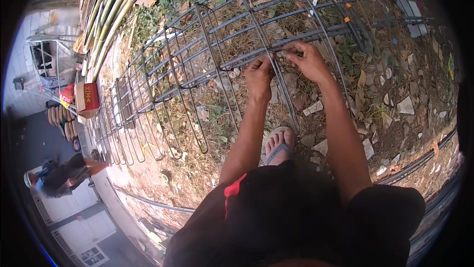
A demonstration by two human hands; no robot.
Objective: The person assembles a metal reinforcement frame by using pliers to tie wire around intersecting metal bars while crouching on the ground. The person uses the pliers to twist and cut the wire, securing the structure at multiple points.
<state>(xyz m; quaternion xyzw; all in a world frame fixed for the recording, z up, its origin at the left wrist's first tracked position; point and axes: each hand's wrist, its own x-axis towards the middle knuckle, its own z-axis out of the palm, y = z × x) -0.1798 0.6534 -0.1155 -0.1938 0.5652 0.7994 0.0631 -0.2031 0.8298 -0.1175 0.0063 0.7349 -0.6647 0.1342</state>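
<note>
- The steel cage [209, 40] runs left to right before me; my hands meet where a stirrup [283, 89] crosses a long bar [242, 60].
- My left hand [258, 77] and right hand [307, 62] curl their fingers there; what they grasp, I cannot tell.
- Best, I judge: steady the stirrup left-handed, work right fingertips close, mind my foot [284, 137] by its near end.

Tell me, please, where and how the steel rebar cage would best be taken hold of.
I'd grip the steel rebar cage by its near long bar, coming from the wearer's side, probably with both hands spread across a stirrup. That bar runs lengthwise, facing the wearer, and the open gaps between stirrups leave room for fingers to close around it.
</note>
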